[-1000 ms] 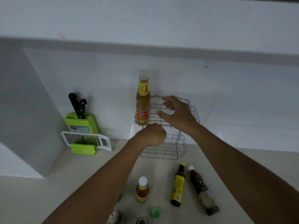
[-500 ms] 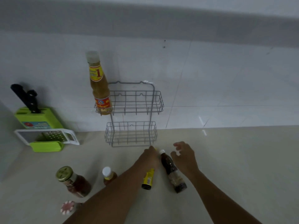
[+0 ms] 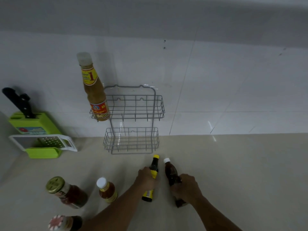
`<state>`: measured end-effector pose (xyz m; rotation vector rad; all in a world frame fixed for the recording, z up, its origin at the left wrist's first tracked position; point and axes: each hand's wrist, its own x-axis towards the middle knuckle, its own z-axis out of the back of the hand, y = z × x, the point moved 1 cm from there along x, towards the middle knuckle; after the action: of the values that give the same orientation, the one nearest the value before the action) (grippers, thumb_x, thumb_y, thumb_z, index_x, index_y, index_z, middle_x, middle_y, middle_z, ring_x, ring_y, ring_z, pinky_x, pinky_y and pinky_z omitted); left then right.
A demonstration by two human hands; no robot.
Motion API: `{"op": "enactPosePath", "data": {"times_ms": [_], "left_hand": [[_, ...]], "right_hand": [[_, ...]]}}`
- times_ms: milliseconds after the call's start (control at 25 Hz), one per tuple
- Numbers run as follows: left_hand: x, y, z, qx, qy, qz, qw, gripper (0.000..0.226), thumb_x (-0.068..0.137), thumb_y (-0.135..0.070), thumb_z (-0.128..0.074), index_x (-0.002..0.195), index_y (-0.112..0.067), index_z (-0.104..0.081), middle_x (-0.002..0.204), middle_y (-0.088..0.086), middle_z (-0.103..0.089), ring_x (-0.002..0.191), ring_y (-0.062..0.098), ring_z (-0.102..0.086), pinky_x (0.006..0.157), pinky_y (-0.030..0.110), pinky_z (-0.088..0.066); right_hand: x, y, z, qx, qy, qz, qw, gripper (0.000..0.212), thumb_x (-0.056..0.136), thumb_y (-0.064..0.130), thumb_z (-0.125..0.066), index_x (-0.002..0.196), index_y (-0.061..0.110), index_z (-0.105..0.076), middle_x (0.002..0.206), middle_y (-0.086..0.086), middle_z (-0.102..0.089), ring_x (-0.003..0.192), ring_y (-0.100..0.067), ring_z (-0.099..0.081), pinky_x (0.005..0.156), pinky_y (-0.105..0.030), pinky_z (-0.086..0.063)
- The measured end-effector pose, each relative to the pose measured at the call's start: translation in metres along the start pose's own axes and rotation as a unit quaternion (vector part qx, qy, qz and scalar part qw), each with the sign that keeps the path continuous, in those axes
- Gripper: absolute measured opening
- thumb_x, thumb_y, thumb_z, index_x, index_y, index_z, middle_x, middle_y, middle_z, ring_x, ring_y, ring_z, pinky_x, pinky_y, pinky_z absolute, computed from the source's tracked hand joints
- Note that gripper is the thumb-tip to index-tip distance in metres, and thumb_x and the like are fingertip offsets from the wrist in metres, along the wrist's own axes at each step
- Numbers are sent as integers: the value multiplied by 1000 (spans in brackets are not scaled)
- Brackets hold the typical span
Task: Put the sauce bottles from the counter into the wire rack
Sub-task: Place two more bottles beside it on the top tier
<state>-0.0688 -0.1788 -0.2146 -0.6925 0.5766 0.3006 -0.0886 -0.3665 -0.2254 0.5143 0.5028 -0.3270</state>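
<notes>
The left hand [image 3: 146,178] grips a yellow-capped bottle [image 3: 150,179] and the right hand [image 3: 187,189] a white-capped dark bottle [image 3: 170,172], both lying on the beige bench [image 3: 233,172] just before the wire rack [image 3: 131,120]. A tall bottle [image 3: 95,90] stands in the rack's upper basket. A jar [image 3: 66,192], small bottle [image 3: 106,190], grater [image 3: 45,141] and green knife block [image 3: 33,124] sit left, against white tiled wall [image 3: 216,80].

Two bare arms come up from the bottom edge, each ending in a bare hand, the left hand [image 3: 146,179] and the right hand [image 3: 187,189] (no sleeves, gloves, rings or watch show on them).
</notes>
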Motion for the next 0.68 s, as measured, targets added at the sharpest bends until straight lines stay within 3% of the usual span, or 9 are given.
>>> {"op": "enactPosePath", "data": {"times_ms": [80,160,320,480,600,680], "left_hand": [[-8,-9,13,-65,5,-43,997,41,82,-20,-70,120,-10,-58,119,11,-63,106,26,-64,86,36,-56],[-20,-23,33,-125,6,-103,987,39,80,-16,-73,116,-14,-61,113,7,-67,104,22,-65,90,37,-56],[-52,-58,93,-227,-9,-208,951,51,77,-21,-80,121,-28,-57,108,-13,-65,95,0,-62,80,25,-55],[-78,-83,158,-270,-109,-282,914,68,69,-31,-88,125,-30,-49,112,-12,-66,93,5,-68,81,30,-60],[-95,-97,214,-231,-226,-344,881,80,69,-42,-87,132,-37,-40,104,-21,-64,86,-9,-63,70,9,-53],[-103,-106,248,-208,-298,-356,861,83,73,-46,-83,140,-37,-36,109,-18,-64,89,-4,-63,70,9,-52]], "right_hand": [[0,-4,7,73,6,9,997,31,65,45,-75,73,16,-73,69,4,-71,70,-15,-71,58,-25,-53],[-6,-5,15,213,-11,21,977,30,56,47,-80,71,21,-79,65,5,-75,66,-13,-72,59,-27,-53],[-15,23,51,398,-55,109,909,24,77,6,-83,99,16,-81,85,2,-81,81,-21,-78,69,-38,-64],[-28,88,106,459,-69,236,854,39,76,-5,-82,99,26,-80,101,1,-81,91,-16,-77,74,-34,-63],[-44,143,147,453,-103,312,829,45,73,-2,-84,94,36,-78,97,11,-80,87,-3,-76,67,-16,-58],[-52,178,170,418,-137,351,827,40,69,9,-88,89,42,-75,92,20,-79,82,4,-73,62,-8,-54]]}}
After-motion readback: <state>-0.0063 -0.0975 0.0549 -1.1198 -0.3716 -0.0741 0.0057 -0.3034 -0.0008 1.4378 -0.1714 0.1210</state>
